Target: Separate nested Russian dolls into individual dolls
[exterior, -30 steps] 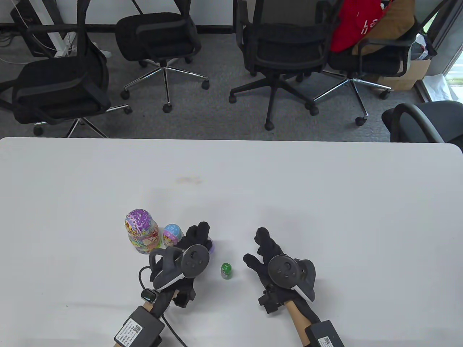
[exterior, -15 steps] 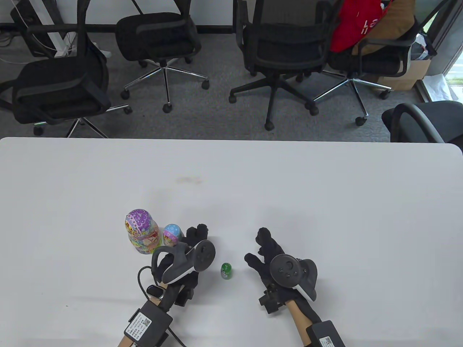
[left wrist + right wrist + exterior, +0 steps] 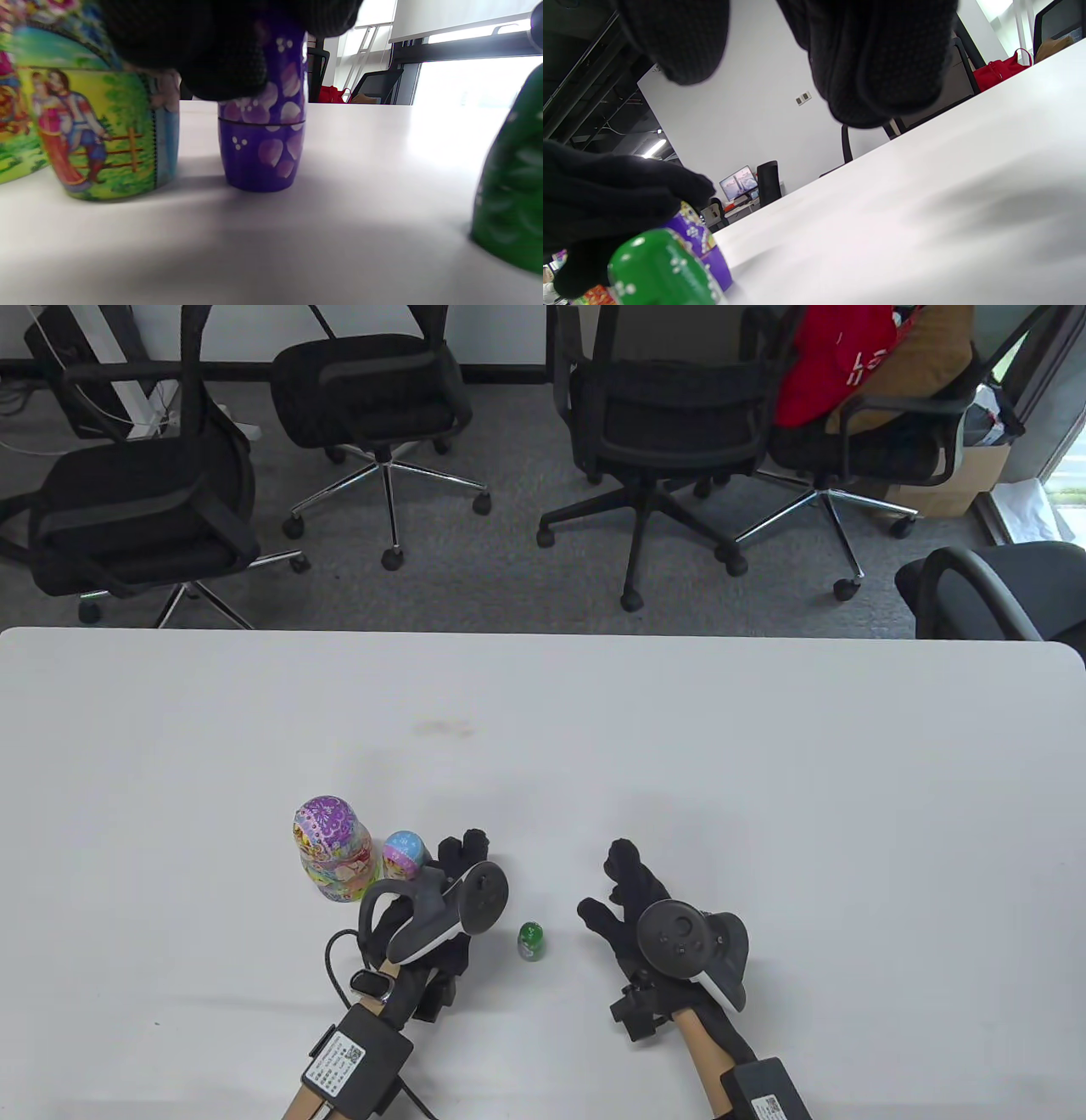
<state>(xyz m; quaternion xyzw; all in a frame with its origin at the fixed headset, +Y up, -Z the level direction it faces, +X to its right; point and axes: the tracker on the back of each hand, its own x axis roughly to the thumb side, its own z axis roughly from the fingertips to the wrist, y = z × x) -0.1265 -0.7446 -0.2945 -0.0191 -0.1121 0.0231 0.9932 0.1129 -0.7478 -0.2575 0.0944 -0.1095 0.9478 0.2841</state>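
Gloved fingers of the left hand [image 3: 454, 869] curl down over the top of a small purple doll [image 3: 263, 140], which stands upright on the white table [image 3: 764, 780] with its long axis vertical; the table view hides this doll under the hand, but the left wrist view shows the fingertips [image 3: 220, 63] wrapped around its upper half, above a thin seam line that rings its middle. The right hand [image 3: 632, 899] rests well apart on the table, fingers loosely spread and holding nothing. Between the two hands stands a tiny green doll [image 3: 531, 940], closer to the left hand than the right. Just beyond the left hand sits a blue-capped doll [image 3: 403, 853], and beside that the largest doll [image 3: 333, 848], with a purple patterned crown and a bright painted body. All the dolls are glossy, lacquered, rounded and egg-like, with flat bases. The purple doll's seam suggests it may still split, so the next step is probably a pull or twist along its upright axis, with the left hand already in place and the right hand free to steady the base.
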